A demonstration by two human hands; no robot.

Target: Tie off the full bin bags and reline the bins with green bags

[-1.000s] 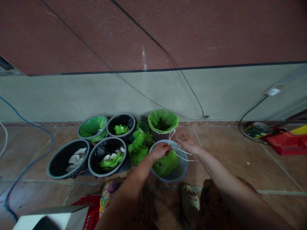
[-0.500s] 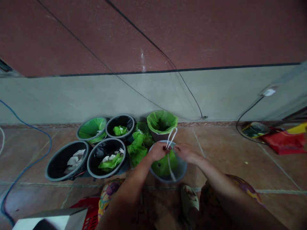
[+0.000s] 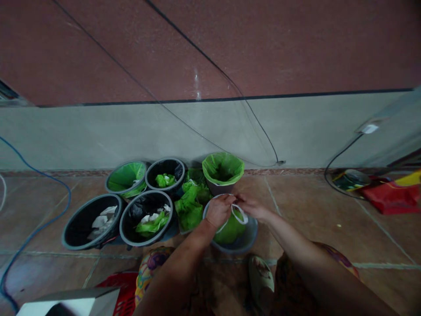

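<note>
A grey bin point(image 3: 245, 243) stands on the tiled floor in front of me with a green bag point(image 3: 230, 230) gathered up inside it. My left hand point(image 3: 219, 210) and my right hand point(image 3: 251, 207) meet just above the bag. Both pinch its white drawstring point(image 3: 241, 216), which makes a small loop between my fingers. Directly behind stands a bin lined with an open green bag point(image 3: 222, 169).
Several more bins point(image 3: 146, 217) with green bags and white paper cluster to the left. A loose green bag point(image 3: 190, 206) lies between them. A blue cable point(image 3: 49, 215) curves at far left, a red basket point(image 3: 116, 292) sits near my knee, and red items point(image 3: 391, 195) lie right.
My hands came together over the bag. The long drawstring that hung loose and stuck up is now pulled down into a small tight loop at my fingers.
</note>
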